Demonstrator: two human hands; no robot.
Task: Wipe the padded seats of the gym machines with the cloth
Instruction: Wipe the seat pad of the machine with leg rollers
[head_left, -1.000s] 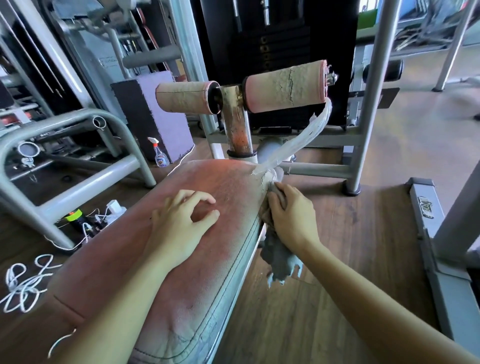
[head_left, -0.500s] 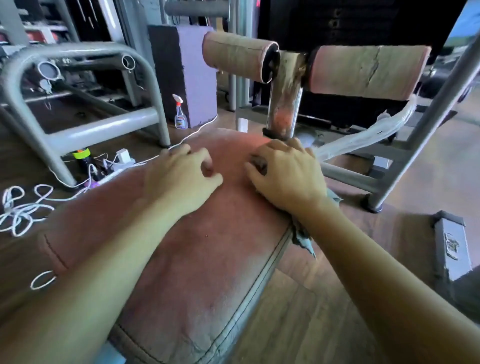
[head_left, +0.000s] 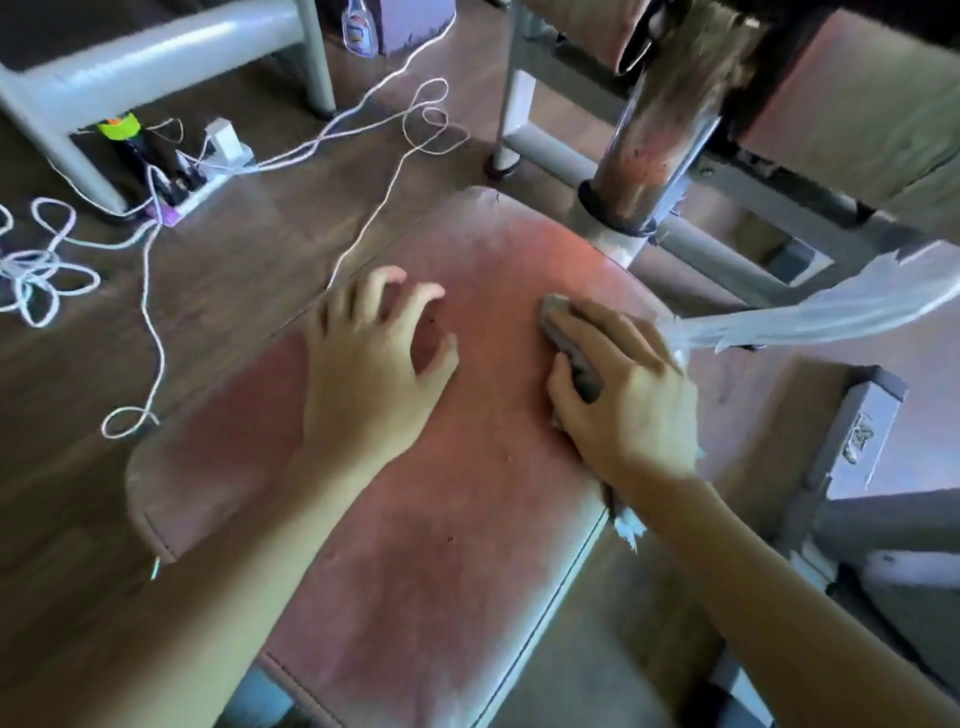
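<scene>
Where right hand (head_left: 626, 400) presses, cloth (head_left: 570, 349) is mostly hidden.

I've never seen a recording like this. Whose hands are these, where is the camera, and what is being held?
There is no robot here: a person wears one wide-angle camera on the head, looking forward and down, so both bare arms entering from below are the wearer's own. The left hand rests its spread, bent fingers on the worn reddish padded seat of a gym machine and holds nothing. The right hand grips a crumpled grey cloth against the seat, near the rusty metal post. On the wooden floor to the left lie white cables and a power strip.
</scene>
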